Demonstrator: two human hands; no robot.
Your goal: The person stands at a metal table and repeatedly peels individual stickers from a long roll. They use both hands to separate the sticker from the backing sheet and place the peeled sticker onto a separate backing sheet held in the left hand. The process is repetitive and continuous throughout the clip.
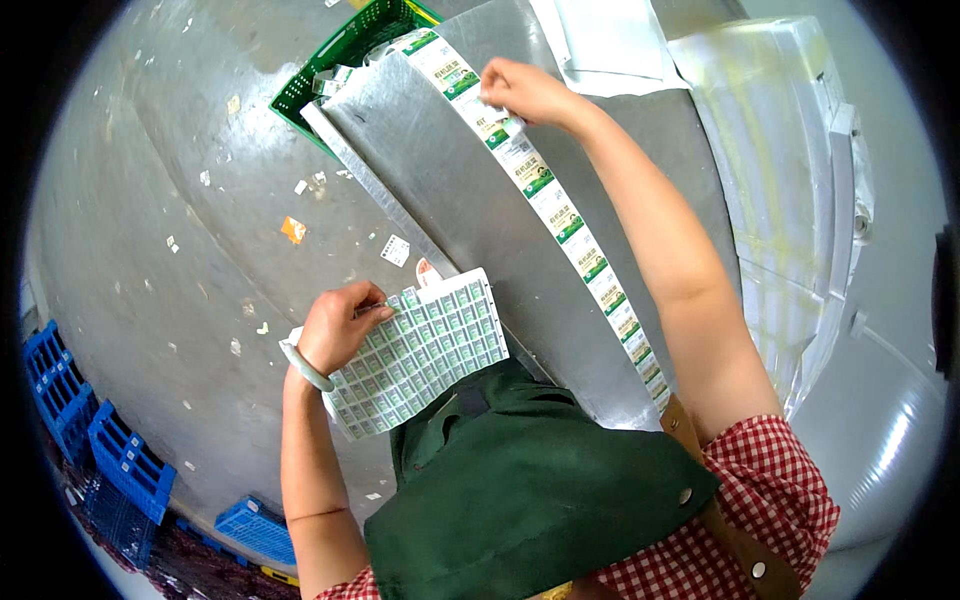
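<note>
My left hand, with a pale bangle at the wrist, lies over a sheet of small green-and-grey stickers. Thumb and forefinger pinch together at the sheet's upper edge; whether a loose sticker is between them is too small to tell. A long strip of printed labels, white and green, runs along the metal table. Over the strip's far part is my right hand, its fingers curled and their tips blurred against one label. What those fingertips hold cannot be made out.
A green perforated crate stands beyond the table's end, and the strip's far end hangs towards it. White sheets and plastic-wrapped white boxes are on the right. Blue crates stand at lower left. Paper scraps litter the floor.
</note>
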